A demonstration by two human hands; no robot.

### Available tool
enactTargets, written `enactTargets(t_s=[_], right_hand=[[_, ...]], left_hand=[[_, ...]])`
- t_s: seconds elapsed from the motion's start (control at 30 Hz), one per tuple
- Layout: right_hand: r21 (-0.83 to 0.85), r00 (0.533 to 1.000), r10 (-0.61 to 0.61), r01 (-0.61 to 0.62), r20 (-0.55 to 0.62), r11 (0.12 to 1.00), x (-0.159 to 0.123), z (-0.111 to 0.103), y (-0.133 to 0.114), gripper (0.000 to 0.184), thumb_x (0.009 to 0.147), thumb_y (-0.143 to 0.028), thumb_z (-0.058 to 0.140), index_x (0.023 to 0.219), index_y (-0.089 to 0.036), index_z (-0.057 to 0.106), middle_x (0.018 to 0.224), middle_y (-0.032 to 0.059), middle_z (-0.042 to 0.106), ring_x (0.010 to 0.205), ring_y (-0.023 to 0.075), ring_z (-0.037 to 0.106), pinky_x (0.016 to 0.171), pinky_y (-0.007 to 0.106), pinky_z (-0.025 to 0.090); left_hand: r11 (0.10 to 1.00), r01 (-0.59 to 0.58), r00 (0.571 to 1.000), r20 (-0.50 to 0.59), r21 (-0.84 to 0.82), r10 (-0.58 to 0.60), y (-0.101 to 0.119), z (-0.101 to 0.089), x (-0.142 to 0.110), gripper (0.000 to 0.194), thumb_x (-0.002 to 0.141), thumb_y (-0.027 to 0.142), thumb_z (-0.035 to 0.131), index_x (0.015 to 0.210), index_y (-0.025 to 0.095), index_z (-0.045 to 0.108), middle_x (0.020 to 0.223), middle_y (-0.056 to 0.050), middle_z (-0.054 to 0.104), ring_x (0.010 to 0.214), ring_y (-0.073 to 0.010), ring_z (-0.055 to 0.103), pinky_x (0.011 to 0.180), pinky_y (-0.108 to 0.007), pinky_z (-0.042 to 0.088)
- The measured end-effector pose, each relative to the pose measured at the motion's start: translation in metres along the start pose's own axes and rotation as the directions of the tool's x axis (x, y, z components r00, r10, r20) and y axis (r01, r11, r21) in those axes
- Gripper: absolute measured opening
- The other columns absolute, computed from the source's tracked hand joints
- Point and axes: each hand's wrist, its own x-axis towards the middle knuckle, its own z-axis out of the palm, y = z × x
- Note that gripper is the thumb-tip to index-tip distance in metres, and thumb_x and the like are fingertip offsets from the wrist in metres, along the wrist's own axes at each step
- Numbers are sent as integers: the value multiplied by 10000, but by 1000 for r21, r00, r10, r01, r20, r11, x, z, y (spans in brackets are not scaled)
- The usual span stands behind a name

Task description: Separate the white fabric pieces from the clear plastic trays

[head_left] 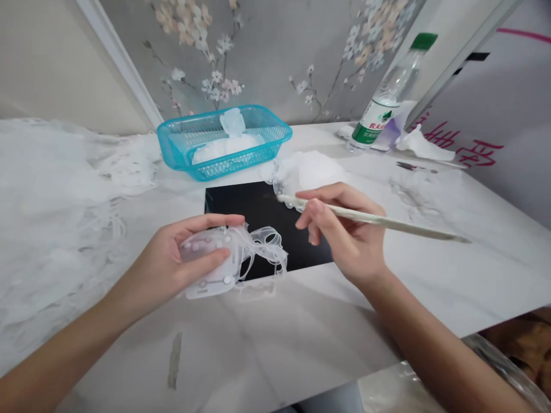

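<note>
My left hand (pixel 166 258) is closed around a frosted translucent plastic piece (pixel 210 287) with rounded corners and small round spots. Thin clear looping strips (pixel 269 249) trail from its right side over a black rectangular mat (pixel 301 252). In my right hand (pixel 350 241) is a slim, pale, pen-like tool (pixel 387 221), gripped like a pencil. Its narrow end points left above the mat, apart from the piece in my left hand; the long end reaches out to the right. What sort of tip it has is too blurred to tell.
Behind the mat stands a blue plastic basket (pixel 172 143) with white translucent pieces inside. More translucent pieces (pixel 316 169) lie at the mat's far edge. A large white heap (pixel 55 229) covers the left side. A green-capped water bottle (pixel 376 115) stands back right near dark-tipped tweezers (pixel 407 166).
</note>
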Motion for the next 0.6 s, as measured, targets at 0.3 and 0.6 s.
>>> enactTargets(t_s=[0.3, 0.6], right_hand=[[-73, 934, -185, 217, 306, 974, -17, 14, -7, 89, 843, -152, 570, 904, -157, 636, 762, 22, 676, 584, 88, 593, 536, 190, 482], [-126, 915, -147, 208, 375, 970, -14, 11, -3, 109, 879, -202, 539, 905, -141, 625, 822, 43, 684, 645, 99, 625, 565, 185, 482]], left_hand=[[999, -35, 995, 98, 0, 35, -3, 1, 2, 341, 716, 374, 639, 1041, 271, 644, 1061, -7, 677, 809, -200, 651, 594, -202, 504], [1000, -1, 986, 169, 19, -2, -2, -3, 1, 353, 715, 371, 632, 1056, 280, 640, 827, 9, 695, 594, -151, 603, 503, -201, 458]])
